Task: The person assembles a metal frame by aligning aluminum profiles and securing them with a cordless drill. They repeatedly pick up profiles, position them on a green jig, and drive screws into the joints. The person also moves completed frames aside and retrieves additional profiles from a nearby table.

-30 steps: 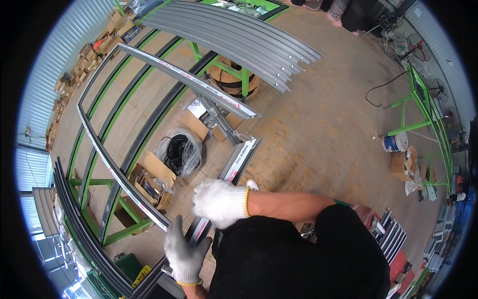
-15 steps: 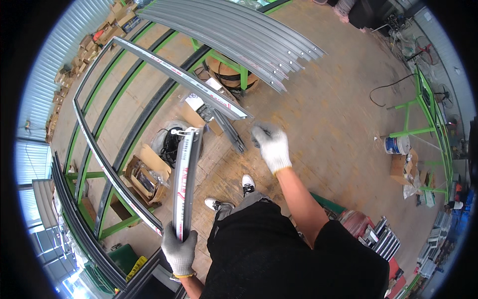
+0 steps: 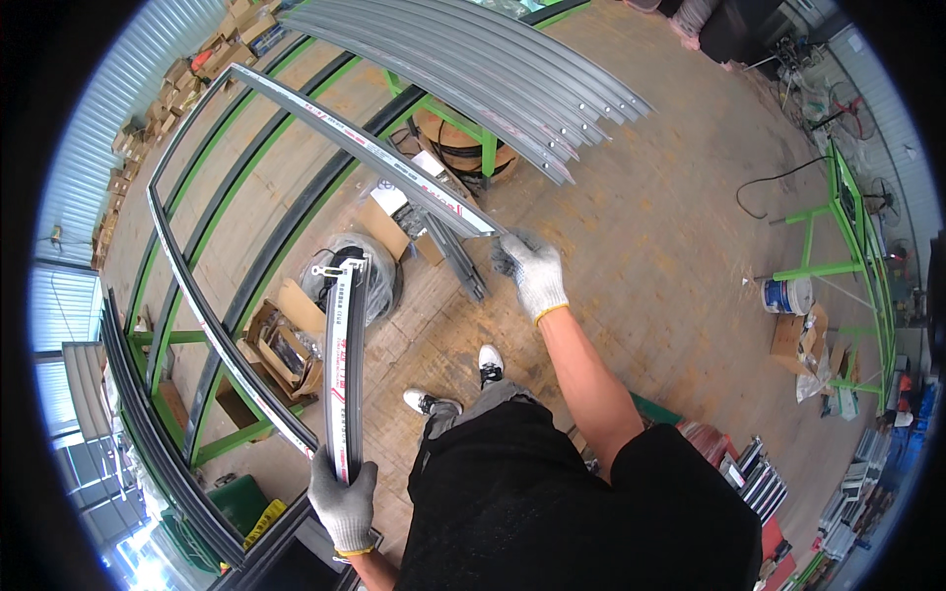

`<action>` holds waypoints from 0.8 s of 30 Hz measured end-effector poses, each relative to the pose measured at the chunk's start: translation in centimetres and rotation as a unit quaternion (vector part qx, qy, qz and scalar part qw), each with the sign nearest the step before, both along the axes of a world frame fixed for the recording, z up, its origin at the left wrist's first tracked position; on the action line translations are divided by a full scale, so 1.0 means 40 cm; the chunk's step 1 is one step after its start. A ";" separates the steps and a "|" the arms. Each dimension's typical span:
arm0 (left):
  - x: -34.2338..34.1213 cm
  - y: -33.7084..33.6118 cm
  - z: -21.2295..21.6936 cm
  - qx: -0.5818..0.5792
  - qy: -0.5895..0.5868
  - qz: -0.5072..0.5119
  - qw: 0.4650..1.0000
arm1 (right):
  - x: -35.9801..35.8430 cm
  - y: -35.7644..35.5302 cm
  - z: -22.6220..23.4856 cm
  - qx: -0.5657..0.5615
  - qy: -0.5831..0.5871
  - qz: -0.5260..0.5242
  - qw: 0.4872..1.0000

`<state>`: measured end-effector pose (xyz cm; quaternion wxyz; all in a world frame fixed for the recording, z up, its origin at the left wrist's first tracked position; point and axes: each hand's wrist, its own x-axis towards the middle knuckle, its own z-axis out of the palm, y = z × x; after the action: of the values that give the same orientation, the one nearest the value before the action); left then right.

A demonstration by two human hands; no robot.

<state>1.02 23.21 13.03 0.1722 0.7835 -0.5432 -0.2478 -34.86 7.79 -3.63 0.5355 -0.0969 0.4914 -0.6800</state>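
Observation:
My left hand (image 3: 342,502), in a grey-white knit glove, grips the lower end of a grey aluminium profile (image 3: 344,379) with printed white film. The profile stands out away from me, a small metal corner piece (image 3: 335,269) at its far end. Close beside this hand ends one side of a three-sided frame (image 3: 187,281) of similar profile, lying on the green rack. My gloved right hand (image 3: 535,274) is at the frame's other open end (image 3: 483,229), thumb touching or nearly touching it. Its fingers are curled together; whatever they hold is hidden.
Green rack bars with black padding (image 3: 286,222) run beneath the frame. Grey slatted panels (image 3: 473,74) lie at the far side. Under the rack are an open carton (image 3: 281,350), bagged black coil (image 3: 379,286) and short dark profiles (image 3: 458,261). A white bucket (image 3: 788,295) stands right.
My right hand has moved slightly left, up to the frame's end. The profile in my left hand has swung left and turned, its far end shifting left; the left hand moved slightly left.

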 end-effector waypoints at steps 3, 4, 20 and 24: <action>0.006 0.008 -0.009 -0.006 -0.003 -0.007 1.000 | 0.001 -0.006 -0.029 -0.007 0.006 -0.010 1.000; 0.007 0.011 -0.010 -0.001 -0.008 -0.007 1.000 | 0.002 -0.010 -0.037 -0.015 0.001 -0.010 1.000; -0.031 0.013 -0.012 0.081 0.008 -0.063 0.995 | 0.047 0.103 -0.032 0.092 0.086 0.208 0.970; -0.059 -0.008 -0.039 0.125 0.023 -0.083 0.988 | 0.108 0.186 0.046 -0.014 0.003 0.338 0.941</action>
<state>-1.34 22.89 11.47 0.0640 0.7451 -0.5668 -0.3457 -30.54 15.23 -1.77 0.7311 -0.2666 0.4213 -0.4658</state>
